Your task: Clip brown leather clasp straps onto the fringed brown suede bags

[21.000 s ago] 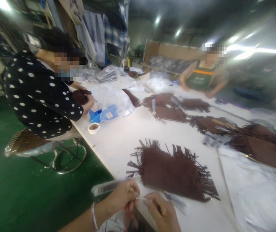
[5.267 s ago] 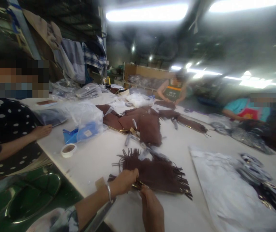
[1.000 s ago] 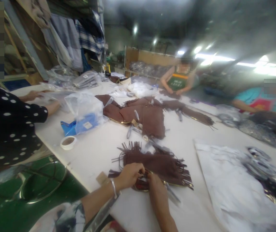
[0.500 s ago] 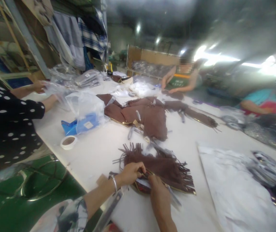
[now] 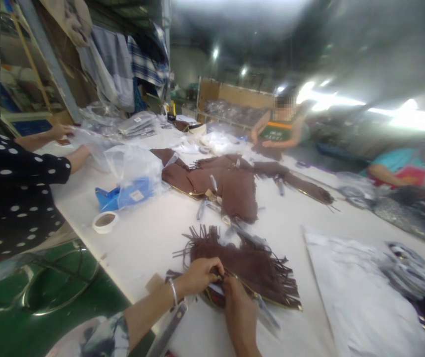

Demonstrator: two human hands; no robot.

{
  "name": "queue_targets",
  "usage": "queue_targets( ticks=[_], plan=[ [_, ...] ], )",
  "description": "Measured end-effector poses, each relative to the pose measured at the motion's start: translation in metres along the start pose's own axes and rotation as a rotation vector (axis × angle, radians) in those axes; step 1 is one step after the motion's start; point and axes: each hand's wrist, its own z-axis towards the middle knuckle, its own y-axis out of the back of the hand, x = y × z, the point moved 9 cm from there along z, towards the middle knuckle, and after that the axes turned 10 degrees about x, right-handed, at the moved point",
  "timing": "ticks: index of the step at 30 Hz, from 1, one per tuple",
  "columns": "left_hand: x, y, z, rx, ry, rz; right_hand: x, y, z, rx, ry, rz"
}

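A brown fringed bag [image 5: 242,265] with a gold zipper along its near edge lies on the white table in front of me. My left hand [image 5: 202,275], with a bracelet on the wrist, pinches the bag at its zipper edge. Close beside it, my right hand [image 5: 239,305] has its fingers closed on the same edge; the exact spot they grip is hidden. The bag's opening shows a pale and reddish lining under my hands. A wrapped grey strap [image 5: 268,317] lies right of my right hand, and a dark strap [image 5: 171,329] runs beneath my left forearm.
More brown bags [image 5: 238,193] are piled mid-table. To the left are a tape roll [image 5: 104,229], a blue packet [image 5: 134,193] and a person in polka-dot sleeves [image 5: 19,166] handling clear plastic. White sheets [image 5: 364,277] lie right. Two other people sit across the table.
My right hand has shifted left along the zipper edge, closer to my left hand. The bag stays in about the same place, and the camera view has moved slightly.
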Motion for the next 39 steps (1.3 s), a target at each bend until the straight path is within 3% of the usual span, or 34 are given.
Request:
queue_targets(
  ticks=[5,9,12,19,25,30,34,37,39],
  plan=[
    [-0.002,0.003,-0.009,0.004,-0.043,0.055,-0.012,-0.01,0.002,0.034,-0.057,0.281],
    [-0.002,0.001,-0.014,0.002,-0.081,0.085,-0.01,-0.015,0.002,0.105,-0.058,0.305],
    [-0.001,-0.001,-0.015,-0.04,-0.066,0.134,-0.009,-0.012,-0.001,0.086,-0.059,0.31],
    [-0.008,-0.019,-0.019,-0.081,-0.081,0.291,-0.005,-0.013,-0.009,0.124,-0.036,0.47],
    [-0.012,-0.018,-0.021,-0.087,-0.1,0.306,-0.029,-0.005,-0.022,0.053,-0.113,0.635],
    [-0.016,-0.008,-0.027,-0.056,-0.157,0.238,-0.059,0.023,-0.039,-0.131,-0.265,0.8],
    [-0.024,-0.007,-0.034,-0.027,-0.203,0.194,-0.059,0.029,-0.041,-0.27,-0.339,1.005],
    [-0.026,-0.007,-0.034,-0.02,-0.185,0.187,-0.046,0.022,-0.031,-0.232,-0.286,1.048],
    [-0.021,-0.006,-0.032,-0.015,-0.14,0.191,-0.029,0.025,-0.022,-0.156,-0.128,0.827]
  ],
)
